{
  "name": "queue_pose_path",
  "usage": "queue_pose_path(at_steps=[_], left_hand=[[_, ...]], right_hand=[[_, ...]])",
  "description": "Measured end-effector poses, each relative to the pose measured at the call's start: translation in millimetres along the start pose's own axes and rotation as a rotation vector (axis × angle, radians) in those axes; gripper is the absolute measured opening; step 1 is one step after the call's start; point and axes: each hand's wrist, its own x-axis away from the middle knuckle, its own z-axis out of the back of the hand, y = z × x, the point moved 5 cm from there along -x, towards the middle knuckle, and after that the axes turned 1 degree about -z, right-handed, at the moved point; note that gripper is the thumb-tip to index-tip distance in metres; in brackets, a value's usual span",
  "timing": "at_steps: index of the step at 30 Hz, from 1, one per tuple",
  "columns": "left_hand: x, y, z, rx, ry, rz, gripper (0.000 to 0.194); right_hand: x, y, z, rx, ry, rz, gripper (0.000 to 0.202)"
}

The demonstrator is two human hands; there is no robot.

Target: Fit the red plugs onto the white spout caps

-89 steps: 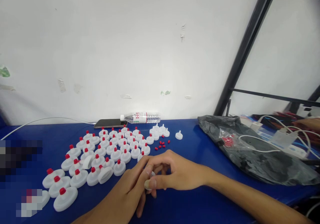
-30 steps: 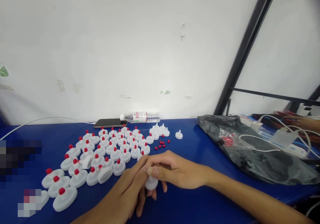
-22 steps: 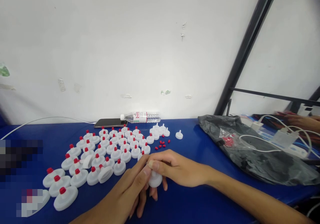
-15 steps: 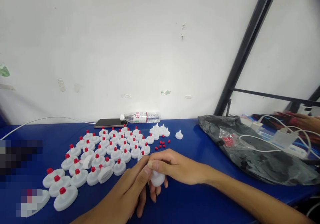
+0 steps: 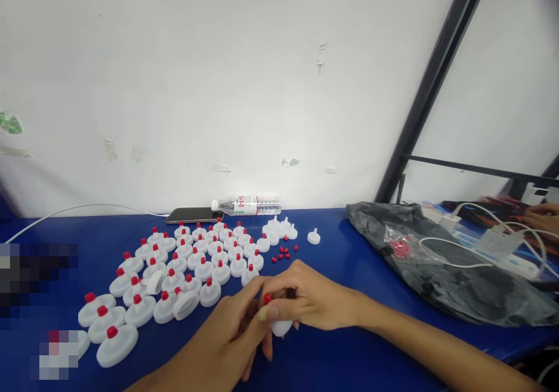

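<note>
Taking the water bottle (image 5: 247, 205) lying on its side at the back of the blue table (image 5: 340, 264) as the landmark: in front of it and spreading away to its left, rows of finished white caps with red tips (image 5: 174, 264) are standing upright on the tabletop. Nearer the bottle, just in front of its right end, a small cluster of bare white caps (image 5: 277, 229) is waiting, with loose red tips (image 5: 282, 253) scattered just below them and one lone white cap (image 5: 313, 237) to their right.

Well in front of the bottle, the left hand (image 5: 227, 339) is curling its fingers in against the right hand, steadying from the side; how much of the piece it is gripping I cannot tell. The right hand (image 5: 314, 302) is pinching a white cap (image 5: 280, 325) between thumb and fingers, closed around it, with a red tip (image 5: 267, 298) showing at the thumb. The cap is sitting in the hands just above the table.

The cap looks like light, stiff moulded plastic, smooth and probably a little slippery; the broad round rim seems the place to grip, leaving the spout free. The red tip is tiny and likely easy to drop, so a fingertip pinch suits it.

To the bottle's right, a black plastic bag (image 5: 437, 275) with a white cable (image 5: 449, 261) is lying; farther right, another person's hand (image 5: 541, 214) is showing.
</note>
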Motion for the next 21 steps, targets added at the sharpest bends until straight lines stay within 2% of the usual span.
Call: queue_pose_path(at_steps=[5,10,21], left_hand=[[-0.7,-2.6,1.5,-0.008,-0.048,-0.001,0.054],[-0.1,0.9,2.2,-0.010,-0.075,-0.034,0.061],[0.1,3.1,3.6,-0.019,-0.048,0.027,0.058]], right_hand=[[0.3,0.9,2.3,0.094,0.018,0.032,0.045],[1.0,0.8,2.4,0.089,0.025,0.074,0.047],[1.7,3.0,2.7,0.090,0.018,0.068,0.045]])
